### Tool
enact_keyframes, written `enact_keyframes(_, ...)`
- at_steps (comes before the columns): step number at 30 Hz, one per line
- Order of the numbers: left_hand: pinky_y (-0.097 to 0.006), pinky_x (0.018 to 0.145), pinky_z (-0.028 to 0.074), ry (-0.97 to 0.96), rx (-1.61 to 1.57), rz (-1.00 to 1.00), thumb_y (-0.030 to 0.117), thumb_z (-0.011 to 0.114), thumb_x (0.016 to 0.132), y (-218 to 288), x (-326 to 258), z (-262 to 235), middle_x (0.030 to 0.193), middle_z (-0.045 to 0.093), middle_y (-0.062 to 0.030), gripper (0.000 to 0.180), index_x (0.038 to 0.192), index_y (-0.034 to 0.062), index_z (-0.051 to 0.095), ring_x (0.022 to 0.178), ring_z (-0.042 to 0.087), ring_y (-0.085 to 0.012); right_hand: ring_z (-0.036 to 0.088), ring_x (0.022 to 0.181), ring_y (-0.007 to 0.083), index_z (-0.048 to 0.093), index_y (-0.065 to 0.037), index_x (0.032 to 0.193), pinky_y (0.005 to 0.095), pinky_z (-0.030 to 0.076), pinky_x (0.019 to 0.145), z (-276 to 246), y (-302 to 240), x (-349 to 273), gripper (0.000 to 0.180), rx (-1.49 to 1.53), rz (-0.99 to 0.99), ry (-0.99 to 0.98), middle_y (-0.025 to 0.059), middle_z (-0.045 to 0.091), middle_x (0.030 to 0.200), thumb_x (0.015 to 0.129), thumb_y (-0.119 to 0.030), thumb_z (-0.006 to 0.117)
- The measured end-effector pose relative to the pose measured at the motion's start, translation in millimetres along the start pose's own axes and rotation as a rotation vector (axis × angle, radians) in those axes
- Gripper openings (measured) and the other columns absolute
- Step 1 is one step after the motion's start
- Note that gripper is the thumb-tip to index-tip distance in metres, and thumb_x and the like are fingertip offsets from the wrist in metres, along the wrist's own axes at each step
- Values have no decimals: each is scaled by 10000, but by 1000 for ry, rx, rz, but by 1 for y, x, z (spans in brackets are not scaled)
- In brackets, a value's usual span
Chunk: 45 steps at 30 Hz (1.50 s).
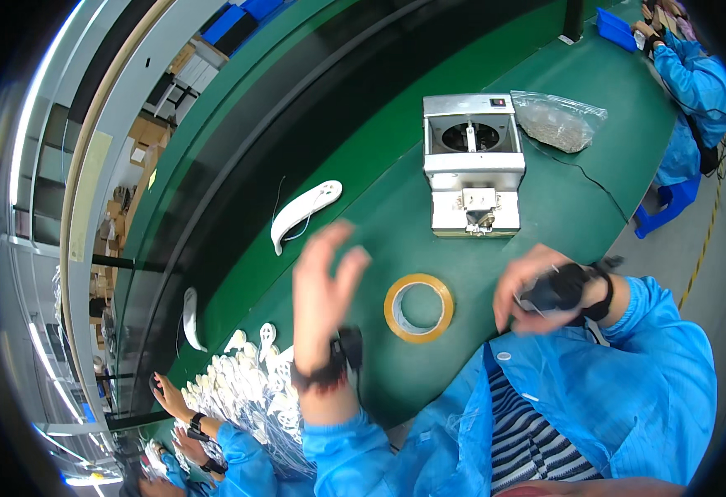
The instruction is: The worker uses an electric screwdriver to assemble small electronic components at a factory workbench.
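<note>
My left hand (320,290) is raised over the green bench, thumb apart from the outstretched fingers, with nothing in it. Just beyond its fingertips lies a curved white plastic part (306,211) with a thin wire. A roll of tape (393,318), yellowish-brown, lies flat between my hands. My right hand (518,286) hovers at the bench edge close to my body, blurred, its fingers bent. A black device at that wrist covers part of the hand, so whether the fingers hold anything is hidden. Black bands circle both wrists.
A silver machine (474,170) stands ahead, with a clear bag of small pieces (557,124) beside it and a black cord. Many white wired parts (243,385) are piled at left. A conveyor belt carries another white part (190,319). Co-workers (698,87) sit at both sides.
</note>
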<state>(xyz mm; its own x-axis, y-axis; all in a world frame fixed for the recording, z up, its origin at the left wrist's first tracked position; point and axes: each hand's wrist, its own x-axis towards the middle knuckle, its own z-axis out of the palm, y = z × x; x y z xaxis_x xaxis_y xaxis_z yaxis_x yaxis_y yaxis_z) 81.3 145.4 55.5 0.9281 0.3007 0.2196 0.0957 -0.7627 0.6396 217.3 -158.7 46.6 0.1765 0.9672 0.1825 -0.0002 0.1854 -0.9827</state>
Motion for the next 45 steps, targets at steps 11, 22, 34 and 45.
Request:
enact_keyframes(11,-365,740,428,-870,-773,826,198,575,941,104,-122,-14,1028,616,-105,240,1096,22,630,992,619,-265,642,854,289,600,49,1062,356,535,676,0,-59,21,217,327,-435,-1085,186,559,1245,954,-134,553)
enact_keyframes(22,-357,729,508,-48,-361,124,81,668,875,41,-115,4,962,667,-118,118,963,2,674,866,642,-309,683,673,220,676,8,893,300,550,585,-15,-31,28,267,260,-761,-540,185,717,997,811,-205,813)
enact_keyframes(34,-263,815,486,382,-468,-260,-10,572,936,-13,-89,98,993,604,-97,99,1002,-32,643,884,583,-149,659,679,292,591,-44,1006,338,504,601,24,69,88,373,-270,-446,-8,100,656,794,714,-100,817)
enact_keyframes(45,-393,787,493,379,-95,-129,60,647,887,-4,-94,98,915,629,-164,85,942,-4,655,850,601,-315,621,587,201,592,-56,967,310,458,534,24,75,82,365,-120,-265,138,45,610,658,722,-227,802)
